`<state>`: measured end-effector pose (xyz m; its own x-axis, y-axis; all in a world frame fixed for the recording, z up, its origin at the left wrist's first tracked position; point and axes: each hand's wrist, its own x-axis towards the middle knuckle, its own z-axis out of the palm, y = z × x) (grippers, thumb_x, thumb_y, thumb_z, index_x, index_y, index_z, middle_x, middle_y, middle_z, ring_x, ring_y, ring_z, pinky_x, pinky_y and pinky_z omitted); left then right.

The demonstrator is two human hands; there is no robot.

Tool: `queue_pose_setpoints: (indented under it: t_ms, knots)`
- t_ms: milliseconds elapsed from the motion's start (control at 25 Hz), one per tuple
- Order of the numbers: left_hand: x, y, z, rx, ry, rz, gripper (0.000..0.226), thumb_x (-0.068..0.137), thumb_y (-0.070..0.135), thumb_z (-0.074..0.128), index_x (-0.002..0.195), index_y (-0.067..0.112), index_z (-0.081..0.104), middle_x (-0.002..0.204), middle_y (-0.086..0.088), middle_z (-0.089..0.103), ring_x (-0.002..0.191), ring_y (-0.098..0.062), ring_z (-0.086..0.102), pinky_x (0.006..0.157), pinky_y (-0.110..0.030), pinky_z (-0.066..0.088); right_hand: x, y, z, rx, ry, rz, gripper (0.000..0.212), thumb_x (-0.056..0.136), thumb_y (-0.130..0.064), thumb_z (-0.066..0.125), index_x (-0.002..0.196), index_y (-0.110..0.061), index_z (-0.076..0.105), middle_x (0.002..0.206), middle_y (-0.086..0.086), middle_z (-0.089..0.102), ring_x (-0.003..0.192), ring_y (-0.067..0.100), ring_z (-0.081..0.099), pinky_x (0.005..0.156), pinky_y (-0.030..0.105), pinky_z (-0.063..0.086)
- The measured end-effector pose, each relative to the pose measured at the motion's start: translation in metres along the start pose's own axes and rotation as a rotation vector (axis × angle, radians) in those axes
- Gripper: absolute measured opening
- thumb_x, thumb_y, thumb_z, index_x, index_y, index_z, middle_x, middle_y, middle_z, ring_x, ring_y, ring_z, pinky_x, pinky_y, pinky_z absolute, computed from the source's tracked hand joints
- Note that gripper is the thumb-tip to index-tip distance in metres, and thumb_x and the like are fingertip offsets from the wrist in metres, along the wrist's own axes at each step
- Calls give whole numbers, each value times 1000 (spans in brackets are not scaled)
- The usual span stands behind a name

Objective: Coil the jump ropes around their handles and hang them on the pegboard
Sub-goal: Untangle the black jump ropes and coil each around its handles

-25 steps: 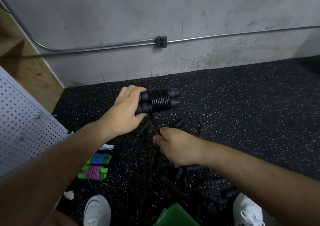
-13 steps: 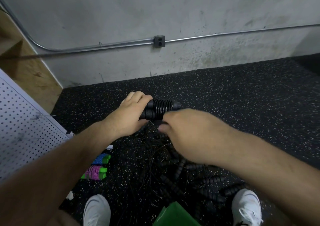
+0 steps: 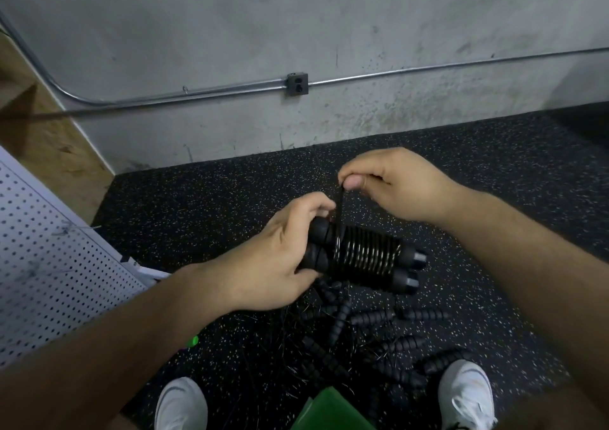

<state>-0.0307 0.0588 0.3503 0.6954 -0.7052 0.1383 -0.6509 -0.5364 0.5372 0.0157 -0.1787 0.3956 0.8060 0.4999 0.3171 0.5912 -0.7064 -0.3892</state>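
Note:
My left hand (image 3: 273, 258) grips the left ends of two black jump rope handles (image 3: 407, 269) held side by side, with thin black rope coiled (image 3: 365, 255) tightly round their middle. Just above the handles, my right hand (image 3: 392, 182) pinches the free stretch of that rope (image 3: 339, 212) between thumb and fingers, pulling it up taut. The white pegboard (image 3: 49, 264) leans at the left edge. Several more black ribbed handles (image 3: 372, 317) and tangled black ropes lie on the floor below my hands.
Black speckled rubber flooring (image 3: 197, 215) meets a grey concrete wall with a metal conduit and outlet box (image 3: 297, 84). My two white shoes (image 3: 181, 403) stand at the bottom, a green object (image 3: 329, 410) between them. A bit of a green handle (image 3: 192, 341) shows under my left forearm.
My right hand has lifted from under the handles to above them, drawing the rope up for another turn. The coiled handles now sit lower and closer to me.

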Motion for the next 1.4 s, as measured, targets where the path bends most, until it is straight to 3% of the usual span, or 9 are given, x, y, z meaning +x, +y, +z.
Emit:
queue_pose_setpoints:
  t_ms: [120,240,360,520,720,840,1000,1200,1400]
  knots:
    - [-2,14,-9,-150,109,-11,83,91,23,71,143,46,11,142,5,33,139,-7,33,117,-32,32,-6,19,31,300,-157,245,22,94,-34,63,104,-15,69,86,-21,64,75,-9,61,74,9,48]
    - [3,3,-10,132,298,-63,80,95,46,59,156,23,14,136,11,32,129,-9,33,117,-36,28,-13,7,77,82,-379,326,15,100,-22,60,98,-7,63,76,-7,58,62,1,54,64,19,53]
    - [8,-16,-9,359,348,-242,83,97,59,40,158,8,17,138,-3,37,125,-17,33,114,-41,30,-8,-41,100,155,-280,274,18,103,-12,41,88,-10,51,74,-2,52,60,7,47,53,18,37]
    - [10,-25,-9,244,349,-330,82,100,54,40,160,9,7,151,-5,27,139,-19,25,119,-38,19,-5,-63,99,212,-88,273,12,102,-13,42,99,-10,53,85,1,54,73,12,47,68,25,33]
    - [7,-31,-22,-160,446,-311,64,103,34,50,153,51,13,152,8,32,134,5,29,119,-30,18,-4,-87,77,307,225,251,7,97,-18,58,101,-18,64,88,-9,64,79,4,57,69,17,42]
    - [7,-22,-27,-352,443,-272,57,106,25,49,146,61,28,149,9,40,134,6,38,115,-23,29,-5,-96,70,557,331,365,29,88,-22,73,116,-21,67,91,-9,70,88,4,65,79,14,50]
    - [7,-16,-35,-616,507,-250,50,102,28,54,144,52,40,139,8,57,124,-4,57,107,-26,44,-8,-96,69,745,240,268,71,78,-23,85,139,-19,50,112,-10,64,105,5,64,96,17,49]
    - [4,-8,-29,-869,428,-264,68,101,-9,44,144,44,45,132,-1,66,123,-12,63,96,-21,51,-5,-89,71,379,392,128,66,92,-42,68,147,-10,48,117,-4,47,105,4,53,98,17,45]
    - [4,-3,-31,-978,479,-230,52,101,22,57,148,37,41,133,-1,67,127,-13,60,103,-24,49,-2,-83,67,62,282,-188,52,103,-17,51,152,-5,39,127,8,40,103,10,49,86,15,48]
